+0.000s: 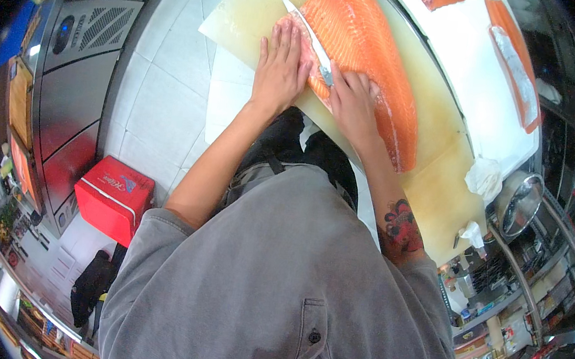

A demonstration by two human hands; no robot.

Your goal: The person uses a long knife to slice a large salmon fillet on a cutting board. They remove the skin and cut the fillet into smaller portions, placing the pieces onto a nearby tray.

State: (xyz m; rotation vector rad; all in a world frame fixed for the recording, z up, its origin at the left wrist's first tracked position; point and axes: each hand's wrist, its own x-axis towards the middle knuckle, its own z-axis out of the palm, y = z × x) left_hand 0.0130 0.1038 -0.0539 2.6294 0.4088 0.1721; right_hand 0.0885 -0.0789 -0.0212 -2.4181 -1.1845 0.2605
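Note:
A large orange salmon fillet [381,69] lies on a yellowed white cutting board [441,168]. My right hand [353,100] grips the handle of a long, narrow knife [309,35]. Its blade lies along the pale, fatty edge of the fillet, with the tip pointing up and left in the picture. My left hand [281,64] rests flat on that pale edge strip, fingers together and extended, left of the blade. The knife's handle is mostly hidden inside my right hand.
Right of the board, a white tray [465,61] holds more salmon pieces [512,61]. A crumpled white cloth [483,180] and a round metal pot [520,204] are near its lower end. A red cooler box [113,196] stands at lower left beside steel cabinets [77,76].

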